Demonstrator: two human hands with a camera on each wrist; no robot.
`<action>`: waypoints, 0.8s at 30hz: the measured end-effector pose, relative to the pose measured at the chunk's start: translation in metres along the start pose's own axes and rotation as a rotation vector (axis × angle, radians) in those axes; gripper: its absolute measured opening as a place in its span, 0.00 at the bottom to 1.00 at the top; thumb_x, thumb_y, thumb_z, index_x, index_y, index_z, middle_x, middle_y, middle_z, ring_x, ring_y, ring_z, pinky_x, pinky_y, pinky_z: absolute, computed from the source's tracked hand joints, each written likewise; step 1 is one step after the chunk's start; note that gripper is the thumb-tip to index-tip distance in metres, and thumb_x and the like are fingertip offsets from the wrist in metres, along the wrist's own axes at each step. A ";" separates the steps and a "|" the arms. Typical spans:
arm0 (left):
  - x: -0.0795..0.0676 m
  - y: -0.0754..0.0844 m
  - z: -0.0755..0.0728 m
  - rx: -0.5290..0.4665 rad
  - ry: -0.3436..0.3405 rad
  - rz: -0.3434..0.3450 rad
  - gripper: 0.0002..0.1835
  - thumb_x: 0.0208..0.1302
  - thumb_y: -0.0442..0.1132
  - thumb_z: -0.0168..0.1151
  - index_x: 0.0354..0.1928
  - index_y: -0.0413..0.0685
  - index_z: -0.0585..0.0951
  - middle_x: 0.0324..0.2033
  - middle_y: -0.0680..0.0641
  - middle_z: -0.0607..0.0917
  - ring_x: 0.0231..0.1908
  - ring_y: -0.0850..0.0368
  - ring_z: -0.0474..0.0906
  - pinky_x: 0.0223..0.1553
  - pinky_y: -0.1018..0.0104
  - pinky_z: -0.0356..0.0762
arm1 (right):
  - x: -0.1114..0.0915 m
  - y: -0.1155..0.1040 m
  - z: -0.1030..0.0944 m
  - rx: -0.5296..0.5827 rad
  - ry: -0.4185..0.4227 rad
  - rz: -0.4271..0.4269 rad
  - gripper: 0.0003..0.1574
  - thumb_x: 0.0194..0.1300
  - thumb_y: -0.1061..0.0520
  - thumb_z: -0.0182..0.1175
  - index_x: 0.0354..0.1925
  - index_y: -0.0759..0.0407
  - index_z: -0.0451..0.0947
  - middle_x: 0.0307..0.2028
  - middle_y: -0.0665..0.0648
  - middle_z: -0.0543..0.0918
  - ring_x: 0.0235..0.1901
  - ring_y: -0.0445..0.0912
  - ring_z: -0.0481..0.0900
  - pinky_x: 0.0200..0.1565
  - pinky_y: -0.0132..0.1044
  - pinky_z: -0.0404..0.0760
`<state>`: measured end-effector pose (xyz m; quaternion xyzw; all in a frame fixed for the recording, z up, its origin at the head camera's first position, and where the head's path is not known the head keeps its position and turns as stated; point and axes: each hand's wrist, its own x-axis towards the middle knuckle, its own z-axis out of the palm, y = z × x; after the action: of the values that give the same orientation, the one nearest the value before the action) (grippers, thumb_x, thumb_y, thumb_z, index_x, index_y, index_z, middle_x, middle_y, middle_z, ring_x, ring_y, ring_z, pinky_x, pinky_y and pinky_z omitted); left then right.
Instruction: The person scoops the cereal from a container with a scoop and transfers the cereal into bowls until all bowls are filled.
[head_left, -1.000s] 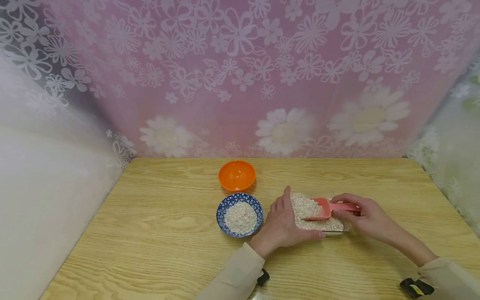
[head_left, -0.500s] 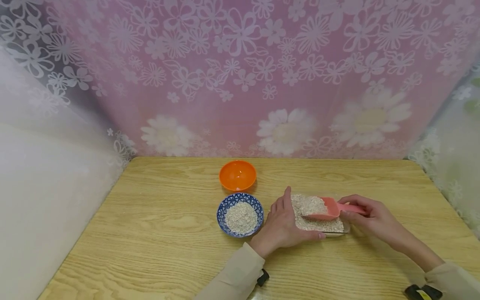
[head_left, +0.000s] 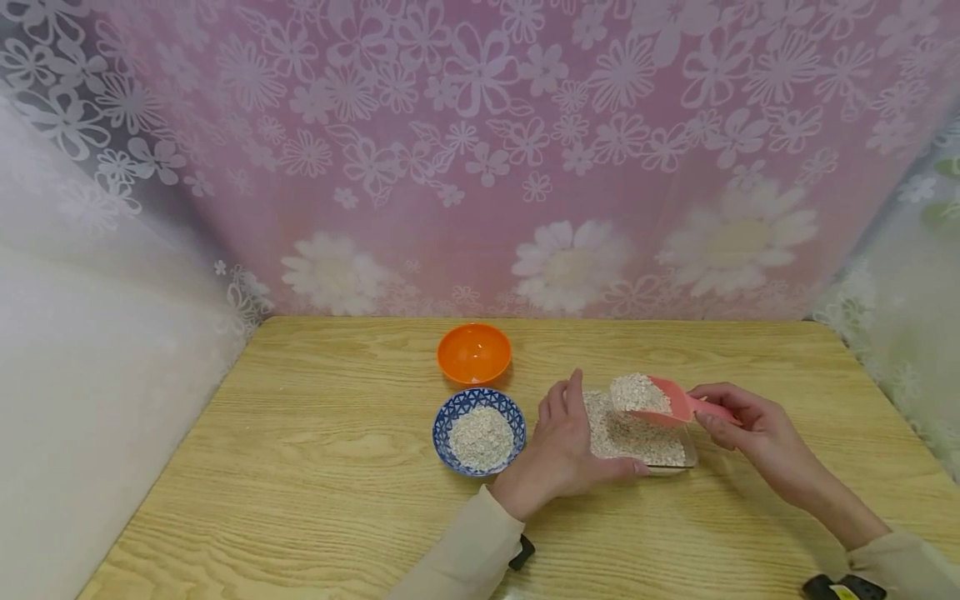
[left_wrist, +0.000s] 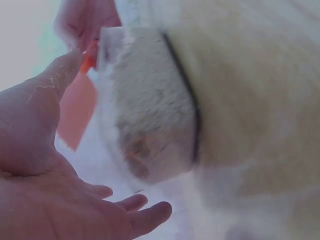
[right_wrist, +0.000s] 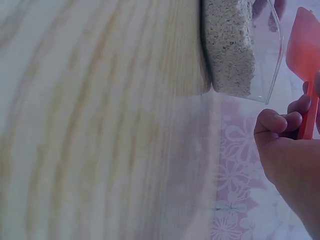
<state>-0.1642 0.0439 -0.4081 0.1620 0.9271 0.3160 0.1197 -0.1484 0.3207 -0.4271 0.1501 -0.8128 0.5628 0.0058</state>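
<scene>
My right hand pinches the handle of a pink scoop, which carries a heap of oat flakes. The scoop is tilted a little above a clear rectangular container filled with more flakes. Against the container's left end rests my left hand, its fingers extended and its thumb along the near side. In the left wrist view, that hand is spread beside the clear wall. The right wrist view has the scoop raised past the container's rim.
A blue-and-white patterned bowl holding flakes stands just left of my left hand. Behind it is an orange bowl with nothing in it. All stand on a wood-grain table, with a pink floral curtain behind.
My right hand has drawn the scoop rightward and lifted it out of the flakes, now heaped with them. The left hand has stayed at the container's left end.
</scene>
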 end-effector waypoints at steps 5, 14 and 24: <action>-0.007 -0.006 -0.020 -0.007 0.036 0.052 0.63 0.53 0.70 0.72 0.82 0.57 0.48 0.78 0.45 0.58 0.77 0.46 0.57 0.70 0.48 0.71 | 0.001 0.000 0.003 0.081 0.013 -0.027 0.17 0.76 0.69 0.52 0.60 0.65 0.75 0.40 0.42 0.83 0.29 0.43 0.71 0.28 0.41 0.71; -0.023 -0.052 -0.059 -0.069 0.044 0.174 0.54 0.57 0.68 0.71 0.81 0.67 0.54 0.78 0.51 0.58 0.76 0.49 0.60 0.70 0.44 0.70 | 0.006 -0.007 0.008 0.105 0.035 -0.051 0.19 0.74 0.71 0.54 0.59 0.60 0.78 0.42 0.42 0.85 0.33 0.39 0.78 0.34 0.30 0.80; -0.035 -0.099 -0.079 -0.065 0.100 0.215 0.53 0.55 0.67 0.73 0.79 0.67 0.58 0.77 0.53 0.61 0.74 0.49 0.63 0.70 0.42 0.70 | 0.015 -0.020 0.018 0.016 0.055 -0.072 0.17 0.74 0.69 0.56 0.58 0.64 0.77 0.42 0.42 0.84 0.36 0.38 0.81 0.39 0.27 0.83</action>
<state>-0.1805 -0.0869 -0.4047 0.2407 0.8984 0.3646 0.0440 -0.1553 0.2943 -0.4125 0.1635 -0.8021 0.5725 0.0472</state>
